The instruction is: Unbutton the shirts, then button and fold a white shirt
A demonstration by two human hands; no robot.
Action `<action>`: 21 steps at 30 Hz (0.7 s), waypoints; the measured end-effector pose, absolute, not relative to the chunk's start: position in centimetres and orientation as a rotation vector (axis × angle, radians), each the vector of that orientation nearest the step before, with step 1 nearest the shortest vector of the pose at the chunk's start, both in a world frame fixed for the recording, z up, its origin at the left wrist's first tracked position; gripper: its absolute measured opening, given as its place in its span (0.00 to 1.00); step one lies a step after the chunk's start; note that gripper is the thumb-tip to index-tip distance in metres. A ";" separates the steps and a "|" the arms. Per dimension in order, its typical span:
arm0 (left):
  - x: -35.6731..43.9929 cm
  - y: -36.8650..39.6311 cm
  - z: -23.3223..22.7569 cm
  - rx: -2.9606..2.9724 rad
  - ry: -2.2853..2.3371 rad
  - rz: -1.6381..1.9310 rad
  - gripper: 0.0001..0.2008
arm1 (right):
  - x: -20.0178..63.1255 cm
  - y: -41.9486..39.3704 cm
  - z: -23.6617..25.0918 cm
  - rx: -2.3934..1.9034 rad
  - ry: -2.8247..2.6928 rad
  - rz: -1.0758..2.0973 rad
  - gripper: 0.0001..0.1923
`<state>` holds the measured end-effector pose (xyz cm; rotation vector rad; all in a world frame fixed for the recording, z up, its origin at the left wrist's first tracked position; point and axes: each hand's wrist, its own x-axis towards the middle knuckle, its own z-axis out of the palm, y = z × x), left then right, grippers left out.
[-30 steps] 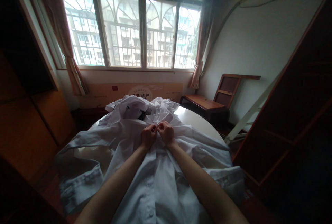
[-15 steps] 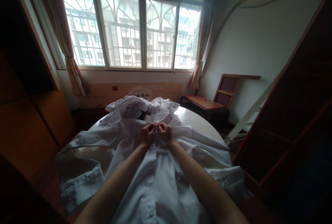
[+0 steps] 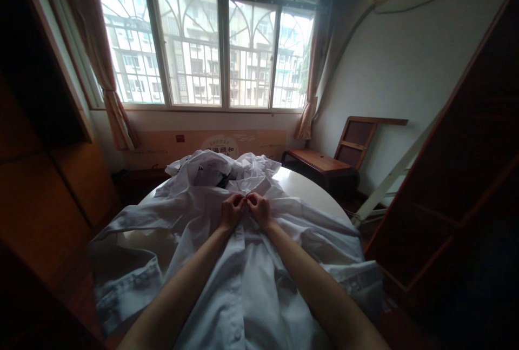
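Note:
A white button-up shirt (image 3: 259,274) lies spread over a round white table (image 3: 302,182), its front placket running toward me and its sleeves out to both sides. My left hand (image 3: 232,212) pinches the placket just below the collar. Facing it, my right hand (image 3: 258,209) is closed on the same spot, fingertips of both hands nearly touching. Whether a button sits between the fingers is hidden. Beyond the collar rests a crumpled heap of white cloth (image 3: 206,166) with some dark patches.
A long cardboard box (image 3: 259,142) leans below the window. To the right are a low wooden bench (image 3: 320,160), a white ladder-like frame (image 3: 377,204) and a dark wooden panel (image 3: 438,220) slanting close to the table. Wooden cabinets (image 3: 81,188) stand at left.
Both hands stay at the placket below the collar. Their fingertips have shifted very slightly and come closer together; the shirt lies as before.

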<state>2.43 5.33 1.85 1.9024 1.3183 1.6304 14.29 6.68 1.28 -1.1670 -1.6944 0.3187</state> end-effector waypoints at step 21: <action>2.5 4.9 2.1 1.949 1.373 1.610 0.07 | 14.1 6.2 1.5 -1.198 -1.731 0.260 0.07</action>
